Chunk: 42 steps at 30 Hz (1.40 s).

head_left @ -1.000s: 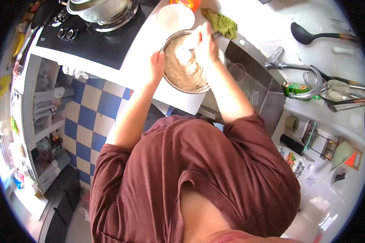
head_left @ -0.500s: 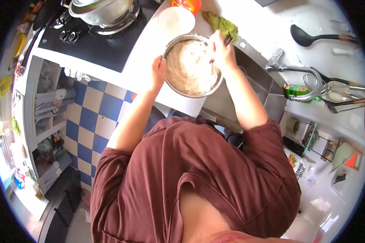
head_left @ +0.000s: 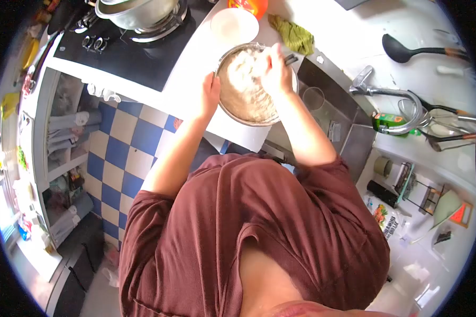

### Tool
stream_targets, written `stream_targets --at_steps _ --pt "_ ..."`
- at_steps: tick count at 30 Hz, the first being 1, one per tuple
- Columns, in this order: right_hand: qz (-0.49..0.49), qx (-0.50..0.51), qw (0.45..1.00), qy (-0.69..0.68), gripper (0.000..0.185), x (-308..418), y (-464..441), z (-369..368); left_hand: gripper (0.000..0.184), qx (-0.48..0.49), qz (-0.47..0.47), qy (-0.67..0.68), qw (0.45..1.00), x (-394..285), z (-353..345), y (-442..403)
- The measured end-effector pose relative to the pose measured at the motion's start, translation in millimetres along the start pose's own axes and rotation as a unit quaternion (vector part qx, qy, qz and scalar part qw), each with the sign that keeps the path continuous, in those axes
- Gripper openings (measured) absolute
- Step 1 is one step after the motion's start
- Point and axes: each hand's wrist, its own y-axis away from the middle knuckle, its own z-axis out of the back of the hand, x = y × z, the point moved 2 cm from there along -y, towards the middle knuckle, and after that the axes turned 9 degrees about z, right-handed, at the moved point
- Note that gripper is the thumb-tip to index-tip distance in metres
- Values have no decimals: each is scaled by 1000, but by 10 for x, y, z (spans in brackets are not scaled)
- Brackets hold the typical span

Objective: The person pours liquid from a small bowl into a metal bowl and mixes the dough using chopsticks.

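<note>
A round metal bowl (head_left: pixel 247 123) full of pale, sticky dough (head_left: pixel 241 96) sits on the counter, beside the sink edge. My left hand (head_left: pixel 209 95) is closed on the bowl's left rim. Over the right part of the dough, my right hand (head_left: pixel 276 73) is wrapped round dark chopsticks (head_left: pixel 291 59); their back ends stick out past the fingers, and their lower ends are hidden by the hand and dough. Behind the metal bowl stands a white bowl (head_left: pixel 235 24).
A pot (head_left: pixel 137 15) stands on the black gas hob (head_left: pixel 119 58) at left. A green cloth (head_left: pixel 292 35) lies behind the sink (head_left: pixel 322 113). Right of it are the tap (head_left: pixel 415 108), a black ladle (head_left: pixel 399 49) and other utensils. A glass (head_left: pixel 313 98) is in the sink.
My right hand has moved left, from the bowl's right rim further over the dough, with the chopsticks still in it. My left hand stays at the rim.
</note>
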Motion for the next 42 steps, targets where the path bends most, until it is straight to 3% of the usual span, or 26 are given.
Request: stream_targets --at_steps 1,2,4,5,7,9,10,13,15,17,20,23,24,27,28,29,31,33,34,37,38,41,42 --pt "-63 -25 992 102 52 165 137 -73 20 -14 -10 -8 1000 7 -3 24" --pt "-58 3 988 140 51 181 112 17 21 -27 -20 -16 999 12 -7 49" --pt "-47 37 987 152 50 455 -58 31 23 43 12 -16 999 -102 63 0" --pt "35 15 984 176 47 638 -133 -58 25 80 35 -18 996 -116 96 48" --pt "120 -41 991 47 47 539 -287 -152 24 29 7 -3 1000 -111 64 53" --pt "10 -5 999 -36 50 220 -36 -257 23 0 -4 -8 1000 -40 36 47" --pt "-49 -22 999 0 51 70 73 -208 22 -3 -5 -21 1000 27 19 22" --pt "-87 26 982 168 49 359 35 -18 21 22 -10 -30 999 56 26 11" --pt "63 7 988 142 47 636 -187 -79 20 47 -4 -20 999 -10 51 34" --pt "94 -72 993 -15 49 551 -215 -198 19 69 7 -2 998 -89 77 35" --pt "-67 43 994 -74 53 145 69 -205 17 -41 -46 -13 998 68 -30 10" --pt "-4 19 993 118 51 581 -156 -53 16 72 35 8 997 -43 58 12" --pt "64 -9 997 37 51 727 -246 -49 17 62 21 13 998 -53 63 22" --pt "105 -105 986 -71 50 278 -373 86 18 36 7 25 999 -96 44 58" --pt "40 -17 983 -178 49 89 -266 67 18 33 19 25 999 -120 45 55" --pt "-20 -3 996 -89 49 93 -161 22 18 31 32 25 999 -131 45 61" --pt "-140 5 984 -112 49 274 -194 0 19 16 36 4 999 -44 21 58" --pt "36 -14 990 -135 50 551 -401 150 20 8 40 9 999 -3 15 38" --pt "61 -67 986 -138 47 710 -373 78 21 14 45 23 999 -18 22 62" --pt "16 -36 999 -31 51 86 -264 1 22 10 31 -5 999 -42 32 43" --pt "-63 22 996 58 45 119 -195 -30 22 6 24 -26 999 -32 34 39" --pt "-15 -63 987 -149 46 498 -403 46 29 22 56 -34 998 -77 67 59" --pt "52 -1 978 -204 45 535 -460 186 29 31 71 -34 996 -56 72 96"
